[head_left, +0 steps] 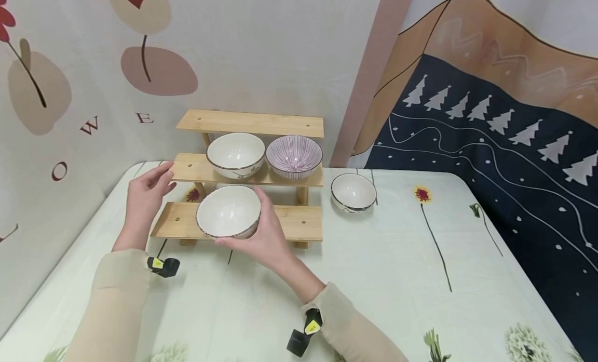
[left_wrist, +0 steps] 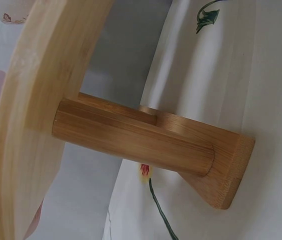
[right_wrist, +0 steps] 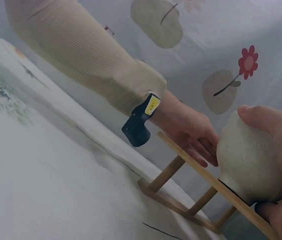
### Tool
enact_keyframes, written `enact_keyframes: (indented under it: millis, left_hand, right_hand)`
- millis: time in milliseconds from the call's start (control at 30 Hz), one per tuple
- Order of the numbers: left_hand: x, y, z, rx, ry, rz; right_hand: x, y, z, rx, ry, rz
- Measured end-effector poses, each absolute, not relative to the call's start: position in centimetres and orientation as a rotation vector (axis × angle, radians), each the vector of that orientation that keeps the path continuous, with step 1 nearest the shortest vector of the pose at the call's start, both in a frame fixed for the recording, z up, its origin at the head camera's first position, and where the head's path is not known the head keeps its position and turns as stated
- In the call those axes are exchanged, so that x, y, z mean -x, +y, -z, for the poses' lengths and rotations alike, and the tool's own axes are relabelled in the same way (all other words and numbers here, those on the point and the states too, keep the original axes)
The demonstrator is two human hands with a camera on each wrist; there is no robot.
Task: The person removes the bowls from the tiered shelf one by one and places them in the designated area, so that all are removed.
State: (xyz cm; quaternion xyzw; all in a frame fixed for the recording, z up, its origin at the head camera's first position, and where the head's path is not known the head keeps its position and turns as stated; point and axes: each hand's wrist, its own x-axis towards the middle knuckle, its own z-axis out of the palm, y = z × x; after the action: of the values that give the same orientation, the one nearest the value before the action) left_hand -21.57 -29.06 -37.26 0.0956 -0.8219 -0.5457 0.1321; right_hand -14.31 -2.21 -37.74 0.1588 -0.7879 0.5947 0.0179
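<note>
My right hand (head_left: 268,229) grips a white bowl (head_left: 229,211) with a dark rim, thumb and fingers around its side. In the head view this bowl overlaps the lowest tier of the wooden three-tier shelf (head_left: 179,222). The right wrist view shows the pale outside of the bowl (right_wrist: 251,160) within the hand. My left hand (head_left: 145,198) is at the left end of the middle tier, its fingers loosely bent right by the board's edge. In the left wrist view, the wooden board (left_wrist: 31,110) hides most of that hand.
On the middle tier stand another white bowl (head_left: 235,154) and a purple-striped bowl (head_left: 294,157). A smaller white bowl (head_left: 353,192) sits on the flower-print tablecloth (head_left: 383,279), right of the shelf. Printed curtains (head_left: 261,55) hang behind the table.
</note>
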Motion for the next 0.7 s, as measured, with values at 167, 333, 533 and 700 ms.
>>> enact_keyframes:
  millis: [167,333,533,700]
  left_hand:
    - [21.6,-29.1,37.3,-0.266,-2.378,1.589]
    - [21.6,-29.2,37.4,-0.247,-2.370,1.592]
    - [21.6,-29.2,37.3,-0.249,-2.370,1.594]
    - [21.5,-29.1,37.3,-0.257,-2.370,1.597]
  right_hand:
    - [14.1,-1.7,37.7,-0.506,-2.417,-1.881]
    - [13.9,-1.0,37.6,-0.503,-2.406,-1.902]
    - [13.6,-0.2,37.5,-0.522,-2.379,-1.929]
    - [13.5,0.6,37.5,-0.531,-2.377,-1.921]
